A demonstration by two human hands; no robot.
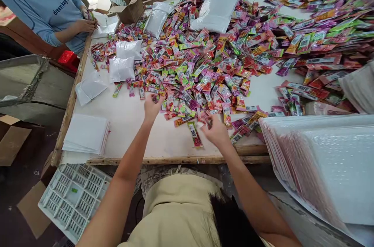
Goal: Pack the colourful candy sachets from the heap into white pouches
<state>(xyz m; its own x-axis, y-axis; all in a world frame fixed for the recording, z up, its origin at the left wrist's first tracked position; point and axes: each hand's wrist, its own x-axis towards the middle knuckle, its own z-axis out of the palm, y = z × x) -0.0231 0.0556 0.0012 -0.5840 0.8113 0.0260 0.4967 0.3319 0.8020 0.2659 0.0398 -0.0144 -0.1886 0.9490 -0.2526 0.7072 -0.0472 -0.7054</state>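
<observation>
A heap of small colourful snack packets covers the middle of the table. At its near left edge is my left hand, fingers curled beside the packets; what they hold, if anything, is too small to make out. My right hand is bent at the near edge of the heap, its fingers closed in among the packets; I cannot make out what is in them. Between the hands, one green and dark packet lies apart, just left of my right hand.
Filled white mailers lie on the heap, with flat white mailers stacked at the left. Bubble mailers stand at the right. Another person handles packets beside an open carton. A wooden rim edges the table.
</observation>
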